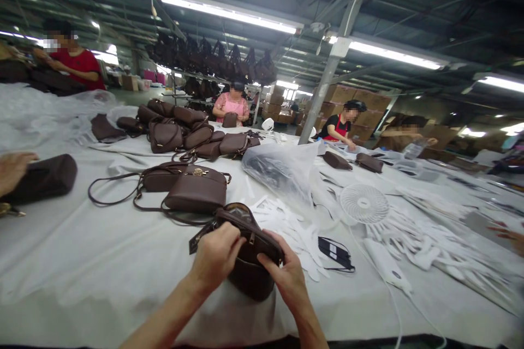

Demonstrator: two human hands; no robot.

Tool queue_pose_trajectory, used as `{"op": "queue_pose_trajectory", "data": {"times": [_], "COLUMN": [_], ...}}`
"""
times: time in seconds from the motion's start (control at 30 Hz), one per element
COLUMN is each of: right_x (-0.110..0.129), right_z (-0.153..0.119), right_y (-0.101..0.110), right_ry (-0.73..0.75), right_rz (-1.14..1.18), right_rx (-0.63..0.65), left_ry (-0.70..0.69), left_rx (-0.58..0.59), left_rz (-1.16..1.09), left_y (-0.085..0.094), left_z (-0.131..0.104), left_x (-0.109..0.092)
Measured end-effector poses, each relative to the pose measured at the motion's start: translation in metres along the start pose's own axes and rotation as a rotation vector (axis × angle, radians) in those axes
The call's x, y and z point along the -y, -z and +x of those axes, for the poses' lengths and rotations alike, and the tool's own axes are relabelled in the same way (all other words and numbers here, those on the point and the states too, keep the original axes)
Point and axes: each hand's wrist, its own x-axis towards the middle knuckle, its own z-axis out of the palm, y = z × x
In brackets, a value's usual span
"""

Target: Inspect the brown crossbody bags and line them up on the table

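Near the front of the white-covered table [102, 278], holds the brown bag [251, 281] between both hands, open at the top and with its lower part below the fingers. With the left hand [216, 256] curled narrow, grips at the left side of the opening, close to the zipper pull [251, 239]; cannot tell exactly which part of it between the fingertips. With the right hand [289, 275], clasps the opposite side of the bag, thumb over the front. Beside the left hand, hangs a dark tag [198, 238], partly hidden. Just beyond, blocking the way straight ahead, lie two strapped bags [196, 193], and farther back rises a bag pile [166, 135]. To the right of that, bulges clear plastic [282, 172] around something dark. Beyond the right hand, spread white strips [286, 229], with a black corded item [335, 253] at their edge and a white fan [364, 203] past it, trailing a cable over the cloth. At far left, rests another person's hand [16, 173] on a dark bag [53, 174]; at far right, reaches in another hand [507, 234], well apart
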Motion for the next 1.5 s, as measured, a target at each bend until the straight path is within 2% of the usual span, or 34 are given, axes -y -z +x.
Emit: {"op": "queue_pose_trajectory", "data": {"times": [0.07, 0.2, 0.33, 0.53, 0.7, 0.8, 0.93, 1.07, 1.13, 1.3, 1.4, 1.5], "right_x": [0.001, 0.005, 0.006, 0.008, 0.016, 0.019, 0.025, 0.027, 0.024, 0.016, 0.013, 0.004], "right_z": [0.002, 0.007, 0.010, 0.006, -0.005, -0.013, -0.022, -0.022, -0.020, -0.014, 0.004, 0.028], "right_y": [-0.003, -0.004, -0.002, -0.008, -0.021, -0.019, 0.007, 0.057, 0.078, 0.101, 0.107, 0.104], "right_ry": [0.027, 0.030, 0.013, 0.015, 0.044, 0.064, 0.051, 0.081, 0.122, 0.164, 0.196, 0.188], "right_rz": [0.011, -0.031, -0.042, -0.169, -0.266, -0.285, -0.270, -0.239, -0.239, -0.312, -0.328, -0.417], "right_rx": [-0.012, -0.003, 0.090, 0.033, -0.104, -0.082, -0.011, 0.035, 0.073, 0.134, 0.167, 0.271], "left_ry": [-0.045, 0.093, 0.202, 0.144, 0.163, 0.130, 0.080, 0.005, 0.009, 0.241, 0.284, 0.345], "left_rx": [0.025, 0.095, 0.204, 0.313, 0.275, 0.193, 0.116, 0.096, 0.120, 0.202, 0.215, 0.257], "left_rz": [0.071, 0.211, 0.298, 0.272, 0.295, 0.344, 0.352, 0.257, 0.165, -0.109, -0.234, -0.365], "left_y": [-0.012, -0.024, -0.023, -0.015, -0.007, -0.004, 0.014, 0.047, 0.055, 0.047, 0.046, 0.042], "left_z": [-0.012, -0.007, 0.005, 0.015, 0.023, 0.020, 0.021, 0.026, 0.022, 0.001, 0.006, 0.016], "left_x": [-0.014, -0.031, -0.034, -0.032, -0.023, -0.009, 0.001, -0.007, -0.010, -0.014, -0.016, -0.010]}}
